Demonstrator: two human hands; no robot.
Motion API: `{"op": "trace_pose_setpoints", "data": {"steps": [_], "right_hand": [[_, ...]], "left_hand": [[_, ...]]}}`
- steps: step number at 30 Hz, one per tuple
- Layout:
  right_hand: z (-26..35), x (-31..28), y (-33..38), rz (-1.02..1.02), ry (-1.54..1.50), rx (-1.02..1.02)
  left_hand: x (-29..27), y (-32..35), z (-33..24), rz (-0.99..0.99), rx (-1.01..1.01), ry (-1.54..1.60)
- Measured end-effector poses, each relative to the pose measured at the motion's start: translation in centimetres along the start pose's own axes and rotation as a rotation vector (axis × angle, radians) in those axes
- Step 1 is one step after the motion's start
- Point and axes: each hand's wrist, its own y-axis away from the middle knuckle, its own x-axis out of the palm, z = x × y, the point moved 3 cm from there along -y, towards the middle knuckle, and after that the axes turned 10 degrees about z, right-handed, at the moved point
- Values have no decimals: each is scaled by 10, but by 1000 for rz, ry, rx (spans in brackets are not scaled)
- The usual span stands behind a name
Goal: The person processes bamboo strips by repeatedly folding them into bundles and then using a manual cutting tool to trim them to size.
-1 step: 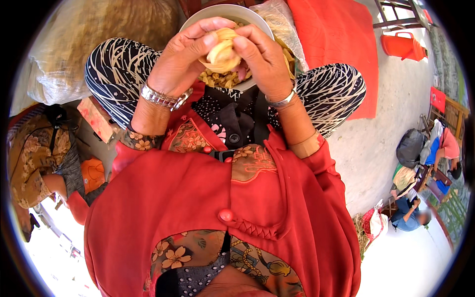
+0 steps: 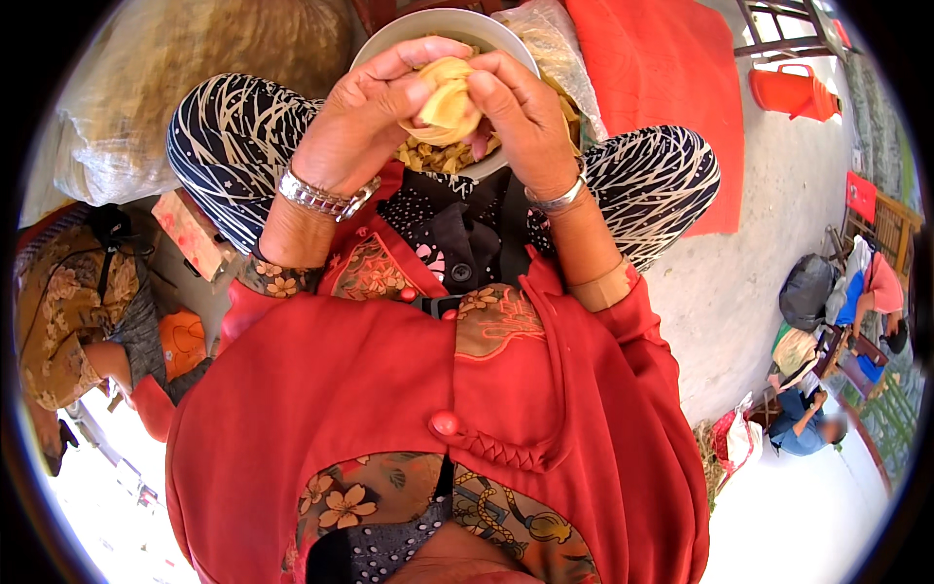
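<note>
Over a white basin (image 2: 498, 34), a pale yellow ball of folded, layered strips (image 2: 446, 102) is held between both hands; I cannot make out what the strips are made of. My left hand (image 2: 365, 117) grips it from the left, thumb against its side. On the other side, my right hand (image 2: 520, 112) pinches it between thumb and fingers. Some fingertips are hidden behind the ball. Below it in the basin lie many small yellowish-brown pieces (image 2: 438, 158).
A large translucent sack (image 2: 195, 88) bulges at the left. Red cloth (image 2: 662, 107) covers an area to the right, next to a clear plastic bag (image 2: 555, 44). Farther right are a red bucket (image 2: 786, 90) and other people (image 2: 803, 428). Another seated person (image 2: 68, 311) is at the left.
The ball has turned slightly between my fingers, so a smoother wrapped side shows. Both hands stay almost in place over the basin.
</note>
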Motion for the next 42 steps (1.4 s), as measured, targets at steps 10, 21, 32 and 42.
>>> {"op": "trace_pose_setpoints", "data": {"steps": [10,21,32,42], "right_hand": [[-21,4,7,16,-8,61],[-13,14,7,-134,114,-131],[-4,-15,38,-181,589,26],[-20,-28,51,-246,437,141]], "left_hand": [[3,4,-1,87,135,-1030],[-11,7,22,-23,-83,77],[-40,14,15,137,37,562],[-26,4,13,-41,-78,98]]}}
